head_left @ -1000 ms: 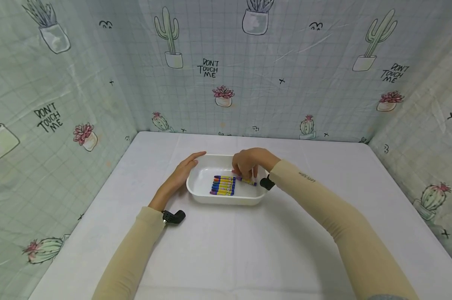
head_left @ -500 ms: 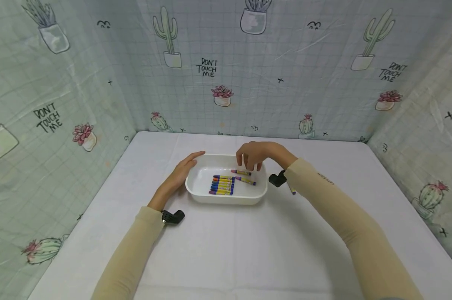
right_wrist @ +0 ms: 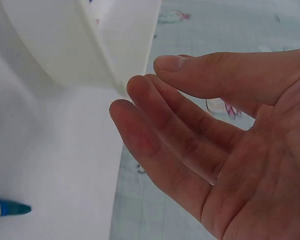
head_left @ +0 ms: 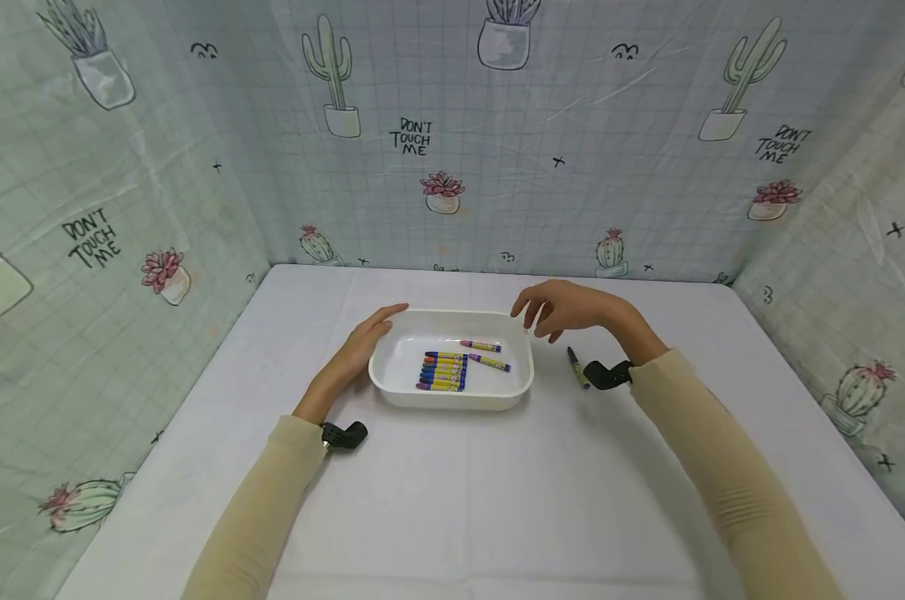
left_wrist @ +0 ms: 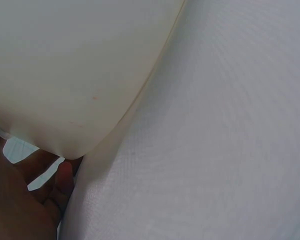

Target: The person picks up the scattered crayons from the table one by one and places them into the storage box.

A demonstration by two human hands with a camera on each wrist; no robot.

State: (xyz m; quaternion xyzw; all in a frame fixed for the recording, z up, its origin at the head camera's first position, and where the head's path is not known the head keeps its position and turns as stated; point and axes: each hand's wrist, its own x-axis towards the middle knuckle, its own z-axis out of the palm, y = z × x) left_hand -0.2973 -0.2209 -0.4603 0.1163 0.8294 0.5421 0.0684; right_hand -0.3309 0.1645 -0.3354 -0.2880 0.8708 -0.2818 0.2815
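A white tray (head_left: 452, 400) holds a row of several crayons (head_left: 442, 372) lying side by side. To the right of the row lie a loose pink crayon (head_left: 481, 346) and a purple-tipped crayon (head_left: 490, 362). My left hand (head_left: 357, 348) rests against the tray's left end, its fingers straight along the far left corner. At the far right corner my right hand (head_left: 565, 307) hovers with loosely bent fingers and nothing in them; in the right wrist view, the fingertips (right_wrist: 124, 112) overlap the rim. One dark green crayon (head_left: 578, 367) lies on the table right of the tray, below this hand.
A white cloth covers the table (head_left: 422, 500). Grey-green fabric walls (head_left: 497, 192) printed with cactus drawings stand behind it and at both sides. Black wrist cameras (head_left: 345, 435) are strapped on both wrists.
My right hand has risen from among the crayons and moved right to the tray's far right corner, leaving the pink crayon lying in the tray. The green crayon outside is uncovered. The left hand stays put.
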